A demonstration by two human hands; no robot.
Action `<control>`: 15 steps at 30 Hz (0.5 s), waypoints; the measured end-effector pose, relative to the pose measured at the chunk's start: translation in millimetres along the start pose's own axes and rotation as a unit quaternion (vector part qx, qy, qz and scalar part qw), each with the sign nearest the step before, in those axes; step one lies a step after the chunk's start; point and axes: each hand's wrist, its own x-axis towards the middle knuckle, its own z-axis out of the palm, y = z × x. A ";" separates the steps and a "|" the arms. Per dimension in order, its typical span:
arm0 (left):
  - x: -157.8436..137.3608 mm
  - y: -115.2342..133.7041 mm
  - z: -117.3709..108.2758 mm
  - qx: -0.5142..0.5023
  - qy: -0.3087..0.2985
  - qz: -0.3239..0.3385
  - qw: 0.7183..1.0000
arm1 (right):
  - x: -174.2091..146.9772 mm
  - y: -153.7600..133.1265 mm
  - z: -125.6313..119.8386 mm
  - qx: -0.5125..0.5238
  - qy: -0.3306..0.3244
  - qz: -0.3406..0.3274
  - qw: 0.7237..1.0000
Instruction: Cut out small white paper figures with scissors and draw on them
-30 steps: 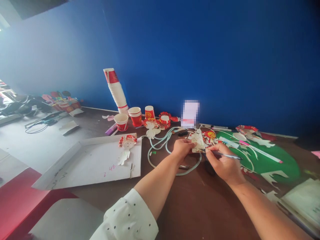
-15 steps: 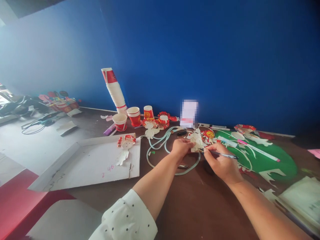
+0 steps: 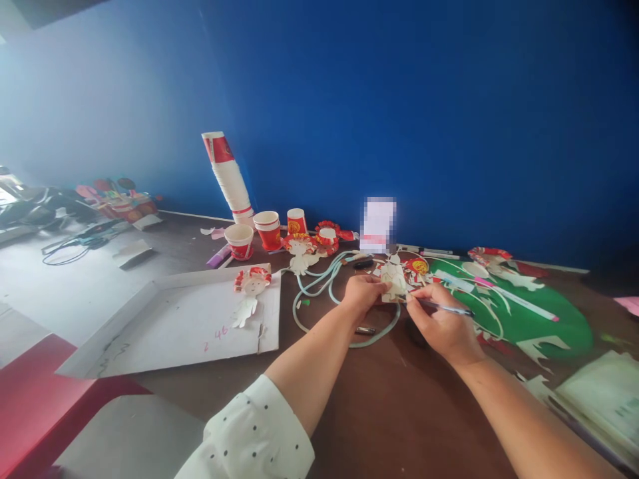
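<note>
My left hand (image 3: 364, 295) grips a small cream piece of paper (image 3: 394, 281) by its left edge, held up over the desk. Some lines show on the paper, too small to make out. In my right hand (image 3: 442, 326) is a pen (image 3: 446, 308), pinched near its tip, which meets the paper's lower right part. Behind the paper lie red and white paper scraps (image 3: 417, 267). A looped pale blue cable (image 3: 303, 319) runs on the desk under and beside my left hand.
A white box lid (image 3: 174, 332) holding a cut-out paper figure (image 3: 252, 283) lies to the left. Paper cups (image 3: 239, 241) and a tall leaning cup stack (image 3: 230, 183) stand by the blue wall. On the right, a pink-capped marker (image 3: 519, 301) rests on a green patch (image 3: 569, 326).
The paper in my left hand has turned or shifted slightly. My right hand keeps the pen against it in nearly the same place.
</note>
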 end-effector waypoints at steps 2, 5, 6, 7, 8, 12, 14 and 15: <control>0.7 -0.5 -0.2 0.002 -0.002 0.001 1.000 | 0.1 -0.4 -0.2 0.000 0.002 0.000 1.000; 1.8 -0.9 -0.8 0.011 -0.001 -0.001 1.000 | 0.4 -0.8 -0.5 0.001 0.000 -0.002 1.000; 2.0 -0.9 -1.0 0.016 0.001 -0.002 1.000 | 0.4 -0.9 -0.5 0.000 -0.001 -0.003 1.000; 2.1 -0.8 -1.1 0.021 0.005 -0.002 1.000 | 0.4 -0.9 -0.6 -0.001 -0.003 -0.004 1.000; 2.0 -0.5 -1.1 0.025 0.009 -0.002 1.000 | 0.5 -0.9 -0.6 -0.002 -0.004 -0.004 1.000; 0.3 1.7 -0.4 0.014 0.009 -0.006 1.000 | 0.7 -1.7 -0.9 -0.004 -0.008 -0.005 1.000; -1.4 3.4 0.3 -0.002 0.005 -0.008 1.000 | 1.0 -2.7 -1.2 -0.004 -0.011 -0.002 1.000; -2.2 4.2 0.7 -0.007 0.005 -0.010 1.000 | 1.2 -3.2 -1.3 -0.004 -0.012 -0.001 1.000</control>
